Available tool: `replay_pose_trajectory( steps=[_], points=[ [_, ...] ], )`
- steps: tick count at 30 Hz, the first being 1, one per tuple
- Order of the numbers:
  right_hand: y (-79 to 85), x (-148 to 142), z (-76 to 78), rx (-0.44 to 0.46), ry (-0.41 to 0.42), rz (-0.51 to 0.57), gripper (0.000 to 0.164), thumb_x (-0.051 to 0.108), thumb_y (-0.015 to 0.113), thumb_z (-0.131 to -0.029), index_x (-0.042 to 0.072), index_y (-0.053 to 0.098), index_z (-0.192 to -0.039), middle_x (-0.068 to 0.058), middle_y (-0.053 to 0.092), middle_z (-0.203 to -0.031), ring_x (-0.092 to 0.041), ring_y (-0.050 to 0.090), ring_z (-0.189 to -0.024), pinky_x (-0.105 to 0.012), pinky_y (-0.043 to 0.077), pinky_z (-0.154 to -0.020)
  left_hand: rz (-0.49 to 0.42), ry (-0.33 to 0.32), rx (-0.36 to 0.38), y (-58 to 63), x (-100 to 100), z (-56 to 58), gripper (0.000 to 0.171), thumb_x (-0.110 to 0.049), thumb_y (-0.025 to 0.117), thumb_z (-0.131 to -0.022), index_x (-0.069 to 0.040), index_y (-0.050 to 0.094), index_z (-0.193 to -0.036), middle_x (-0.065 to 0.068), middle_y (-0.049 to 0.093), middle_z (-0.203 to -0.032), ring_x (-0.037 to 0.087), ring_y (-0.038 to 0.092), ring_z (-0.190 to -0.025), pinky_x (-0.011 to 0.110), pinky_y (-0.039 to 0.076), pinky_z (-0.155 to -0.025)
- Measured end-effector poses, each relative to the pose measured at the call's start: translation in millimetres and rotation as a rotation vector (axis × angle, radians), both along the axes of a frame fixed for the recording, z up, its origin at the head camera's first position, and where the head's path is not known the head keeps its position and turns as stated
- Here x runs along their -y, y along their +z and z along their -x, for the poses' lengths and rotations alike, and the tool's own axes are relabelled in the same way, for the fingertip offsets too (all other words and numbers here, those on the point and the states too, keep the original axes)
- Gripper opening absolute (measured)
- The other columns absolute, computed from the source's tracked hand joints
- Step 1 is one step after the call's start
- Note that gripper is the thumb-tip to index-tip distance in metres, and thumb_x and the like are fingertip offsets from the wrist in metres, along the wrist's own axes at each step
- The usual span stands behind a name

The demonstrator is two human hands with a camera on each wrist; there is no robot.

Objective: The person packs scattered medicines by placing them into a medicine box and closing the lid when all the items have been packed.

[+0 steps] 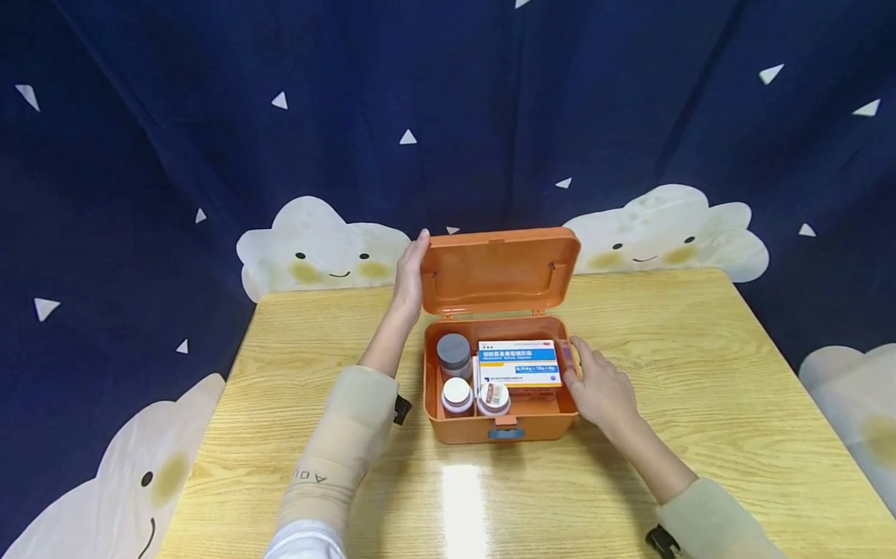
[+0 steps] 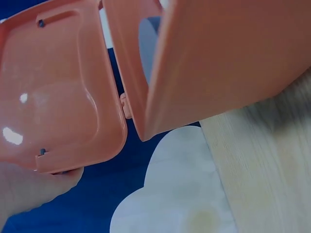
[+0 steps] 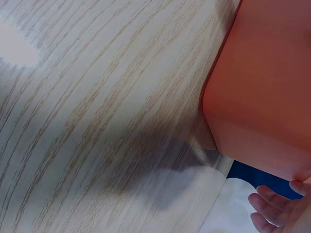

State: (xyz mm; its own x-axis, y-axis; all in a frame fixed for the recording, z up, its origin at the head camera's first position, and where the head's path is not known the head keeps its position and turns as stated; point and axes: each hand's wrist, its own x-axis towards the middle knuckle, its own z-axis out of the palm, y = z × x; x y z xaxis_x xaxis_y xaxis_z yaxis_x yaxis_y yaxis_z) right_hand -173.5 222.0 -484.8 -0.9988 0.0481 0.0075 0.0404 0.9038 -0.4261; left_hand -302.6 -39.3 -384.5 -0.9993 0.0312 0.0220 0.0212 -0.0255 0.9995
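An orange plastic box (image 1: 462, 431) sits on the table with its hinged lid (image 1: 500, 273) raised at the back. My left hand (image 1: 412, 277) rests along the lid's left edge, fingers straight and pointing up. At the box's right rim is my right hand (image 1: 601, 385), its thumb at the wall and its fingers loosely bent. Inside, a blue and white medicine carton (image 1: 518, 365) lies on the right. A grey-capped bottle (image 1: 454, 354) stands at the back left, with two white-capped bottles, one left (image 1: 456, 396) and one right (image 1: 494, 397), in front.
The wooden table (image 1: 331, 343) runs back to a dark blue curtain (image 1: 439, 80) with white triangles and smiling clouds. A blue-grey latch (image 1: 506, 434) is on the box's front. Black wrist straps show at both sleeves.
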Motion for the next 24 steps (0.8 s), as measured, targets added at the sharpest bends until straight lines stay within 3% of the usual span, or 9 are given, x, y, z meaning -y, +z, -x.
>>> replay_pose_trajectory(
  steps=[2,4,8,15,19,24],
  points=[
    [-0.2,0.1,0.1,-0.001,0.002,0.001,0.053,0.025,0.042,-0.091,0.007,0.031,-0.139,-0.026,0.050,-0.121,-0.045,0.051,-0.103,-0.058,0.038,-0.083,0.031,0.012,-0.053,-1.4,0.6,-4.2,0.055,-0.045,0.038,-0.092,-0.005,0.049,-0.127,0.008,0.046,-0.132,0.018,0.037,-0.124,0.035,0.022,-0.106],
    [-0.4,0.2,0.0,0.000,0.002,0.002,0.053,0.025,0.042,-0.091,0.007,0.031,-0.139,-0.026,0.050,-0.121,-0.045,0.051,-0.103,-0.058,0.038,-0.084,0.038,0.019,-0.108,-3.9,0.9,-8.0,0.046,-0.042,0.040,-0.091,-0.003,0.055,-0.110,0.008,0.054,-0.112,0.018,0.045,-0.110,0.034,0.029,-0.100],
    [-0.8,0.1,-0.2,0.000,0.003,0.004,0.053,0.026,0.042,-0.091,0.007,0.031,-0.139,-0.025,0.051,-0.120,-0.044,0.052,-0.103,-0.058,0.039,-0.082,0.009,0.028,-0.224,-10.1,1.2,-14.8,0.031,-0.033,0.043,-0.090,-0.005,0.052,-0.085,0.003,0.049,-0.084,0.017,0.045,-0.087,0.029,0.033,-0.086],
    [-0.3,0.0,-0.2,0.001,0.007,0.021,0.052,0.025,0.041,-0.091,0.007,0.031,-0.139,-0.023,0.054,-0.116,-0.042,0.053,-0.100,-0.056,0.041,-0.080,-0.014,0.000,-0.341,-18.7,3.0,-29.4,0.030,-0.020,0.043,-0.086,0.008,0.052,-0.091,0.006,0.049,-0.081,0.019,0.044,-0.082,0.027,0.033,-0.078],
    [0.0,0.0,0.2,0.020,0.000,0.049,0.052,0.025,0.041,-0.091,0.008,0.030,-0.139,-0.022,0.053,-0.117,-0.040,0.053,-0.101,-0.056,0.041,-0.082,0.019,0.011,-0.415,-10.0,1.9,-46.7,0.033,-0.016,0.041,-0.082,0.014,0.050,-0.090,0.007,0.049,-0.083,0.011,0.043,-0.079,0.024,0.033,-0.075],
    [-1.2,-0.7,0.7,0.045,0.006,0.142,0.052,0.022,0.042,-0.092,0.008,0.029,-0.139,-0.022,0.052,-0.116,-0.036,0.053,-0.099,-0.052,0.042,-0.079,0.031,0.015,-0.512,-1.8,-0.3,-65.7,0.032,-0.014,0.039,-0.079,0.015,0.049,-0.086,0.025,0.051,-0.085,0.013,0.046,-0.080,0.021,0.034,-0.074]
  ],
)
